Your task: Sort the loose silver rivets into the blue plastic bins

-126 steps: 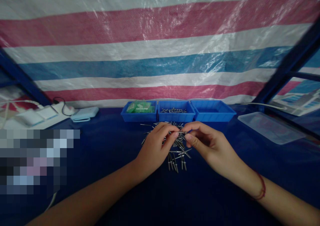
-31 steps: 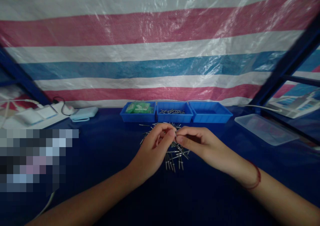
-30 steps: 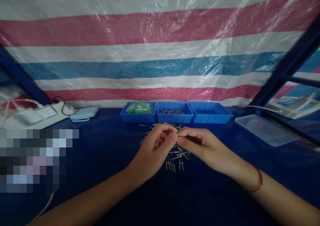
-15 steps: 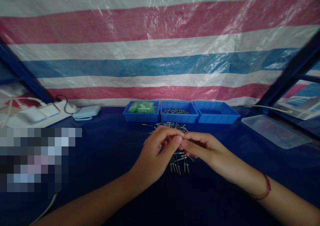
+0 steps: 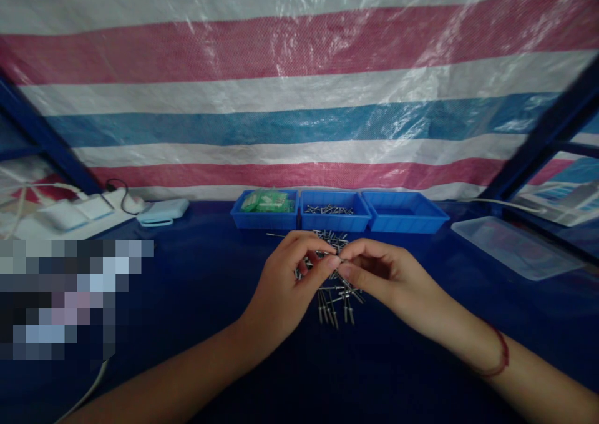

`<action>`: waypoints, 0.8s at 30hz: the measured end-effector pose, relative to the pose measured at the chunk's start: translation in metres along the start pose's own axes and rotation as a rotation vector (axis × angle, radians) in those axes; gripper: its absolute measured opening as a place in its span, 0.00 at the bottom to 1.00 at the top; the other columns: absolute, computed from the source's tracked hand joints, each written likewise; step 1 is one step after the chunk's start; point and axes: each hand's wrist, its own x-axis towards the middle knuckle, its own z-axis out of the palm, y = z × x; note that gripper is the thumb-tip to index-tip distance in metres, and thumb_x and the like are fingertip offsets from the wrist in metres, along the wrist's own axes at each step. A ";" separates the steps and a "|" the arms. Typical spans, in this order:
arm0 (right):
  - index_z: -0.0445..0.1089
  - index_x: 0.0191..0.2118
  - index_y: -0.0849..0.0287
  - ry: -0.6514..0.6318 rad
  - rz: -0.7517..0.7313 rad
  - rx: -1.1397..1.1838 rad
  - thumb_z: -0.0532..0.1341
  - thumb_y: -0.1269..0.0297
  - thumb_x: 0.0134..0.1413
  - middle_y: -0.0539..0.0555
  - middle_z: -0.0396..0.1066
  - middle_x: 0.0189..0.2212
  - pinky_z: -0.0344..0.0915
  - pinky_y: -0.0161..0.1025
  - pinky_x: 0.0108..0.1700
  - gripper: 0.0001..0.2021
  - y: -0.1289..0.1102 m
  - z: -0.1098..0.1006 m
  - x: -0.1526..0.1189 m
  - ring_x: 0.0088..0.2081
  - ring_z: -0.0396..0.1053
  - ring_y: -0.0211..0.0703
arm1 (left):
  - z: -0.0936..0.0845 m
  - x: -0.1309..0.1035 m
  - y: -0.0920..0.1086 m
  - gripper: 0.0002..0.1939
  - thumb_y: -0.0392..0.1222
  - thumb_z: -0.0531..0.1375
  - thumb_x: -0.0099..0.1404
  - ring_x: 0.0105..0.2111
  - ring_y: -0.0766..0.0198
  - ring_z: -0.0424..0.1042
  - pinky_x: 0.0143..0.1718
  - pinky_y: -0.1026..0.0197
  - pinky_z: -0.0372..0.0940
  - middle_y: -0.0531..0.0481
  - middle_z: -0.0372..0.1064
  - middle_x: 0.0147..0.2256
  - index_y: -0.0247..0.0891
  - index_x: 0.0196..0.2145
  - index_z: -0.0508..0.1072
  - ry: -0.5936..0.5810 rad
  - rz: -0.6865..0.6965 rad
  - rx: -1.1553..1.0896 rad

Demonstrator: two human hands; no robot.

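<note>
Both hands meet above the table [image 5: 210, 274], nearer its far edge, with a small metal piece [image 5: 337, 257] just showing between their fingertips; it looks like a rivet, though too little is visible to be sure. The left hand [image 5: 287, 283] pinches it between thumb and forefinger, and the right hand [image 5: 397, 280] appears to pinch it from the other side. Half a second ago the right fingers were folded in tighter under the left fingertips; now the right forefinger arches up, leaving a gap behind its tip. That suggests the piece is being turned or regripped, and it has not been put down. Below the hands lies the pile of rivets [image 5: 334, 288], a few pointing toward the table's near edge. Along the far edge, the left tray [image 5: 265, 221] with green packets, the middle tray [image 5: 335, 223] with more rivets and the right tray [image 5: 409, 225] look unchanged.
</note>
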 end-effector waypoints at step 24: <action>0.69 0.34 0.56 0.138 -0.363 -0.492 0.57 0.66 0.55 0.50 0.67 0.26 0.62 0.34 0.26 0.04 -0.007 -0.003 -0.008 0.26 0.63 0.35 | 0.001 0.001 -0.010 0.06 0.39 0.54 0.66 0.39 0.64 0.68 0.41 0.58 0.66 0.49 0.65 0.40 0.40 0.38 0.71 -0.156 0.094 0.180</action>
